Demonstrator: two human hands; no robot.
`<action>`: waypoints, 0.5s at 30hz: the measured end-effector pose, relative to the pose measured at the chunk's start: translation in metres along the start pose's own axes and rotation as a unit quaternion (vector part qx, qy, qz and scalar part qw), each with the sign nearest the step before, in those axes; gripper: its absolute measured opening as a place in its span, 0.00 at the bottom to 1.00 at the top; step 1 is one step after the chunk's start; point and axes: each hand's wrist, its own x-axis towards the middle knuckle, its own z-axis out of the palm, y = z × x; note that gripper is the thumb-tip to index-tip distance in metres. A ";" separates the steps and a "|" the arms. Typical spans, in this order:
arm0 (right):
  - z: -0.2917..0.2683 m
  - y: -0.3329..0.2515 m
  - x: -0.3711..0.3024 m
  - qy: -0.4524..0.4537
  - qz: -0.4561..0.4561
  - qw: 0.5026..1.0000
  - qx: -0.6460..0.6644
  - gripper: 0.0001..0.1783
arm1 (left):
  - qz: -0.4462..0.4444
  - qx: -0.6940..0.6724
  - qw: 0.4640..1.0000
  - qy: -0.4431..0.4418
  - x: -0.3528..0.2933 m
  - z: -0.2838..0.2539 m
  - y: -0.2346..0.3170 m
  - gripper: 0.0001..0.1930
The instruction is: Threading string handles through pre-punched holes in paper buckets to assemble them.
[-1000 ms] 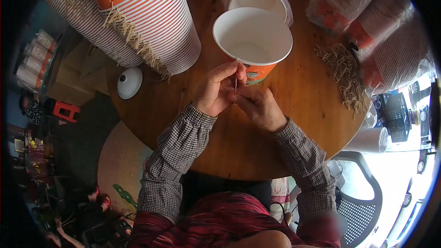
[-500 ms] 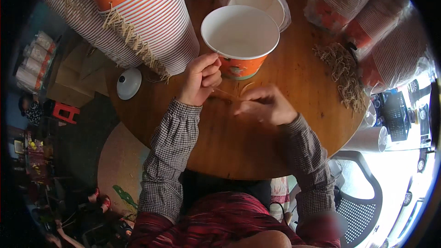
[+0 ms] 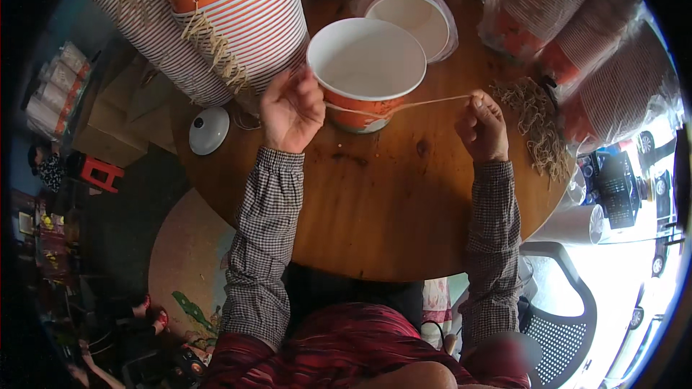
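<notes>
An orange paper bucket (image 3: 346, 108) with a white inside and rim stands upright on the round wooden table. A thin tan cord (image 3: 432, 103) stretches across its front between my hands, with a slight bend near the middle. My right hand (image 3: 484, 126) pinches the cord between thumb and fingertips, off to the bucket's right. At the bucket's left side, my left hand (image 3: 292, 113) is curled, palm toward me, where the cord's other end reaches it; its fingertips are somewhat blurred. Whether the cord is fastened to the bucket cannot be made out.
Tall stacks of nested buckets (image 3: 252, 36) with twisted cord handles lean at left, beside a white lid (image 3: 209, 131). Behind stands another white-lined bucket (image 3: 414, 18) in plastic. Loose tan cords (image 3: 537, 119) lie at right, near plastic-wrapped bucket stacks (image 3: 605, 79). A grey chair (image 3: 569, 310) stands at lower right.
My right hand has moved right and away from me, drawing the cord out sideways. My left hand has shifted slightly left. The bucket appears a little lower and further left in view.
</notes>
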 end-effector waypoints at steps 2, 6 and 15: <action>0.001 0.001 -0.001 0.032 -0.001 0.999 -0.018 0.08 | 0.132 0.016 0.982 0.132 0.001 0.013 -0.013 0.20; 0.014 0.001 -0.002 0.009 0.003 0.999 -0.033 0.09 | 0.175 0.535 0.822 0.083 0.003 0.027 -0.024 0.18; 0.019 -0.006 -0.006 -0.035 -0.008 0.999 0.006 0.10 | 0.228 0.854 0.468 0.004 0.014 0.014 -0.059 0.29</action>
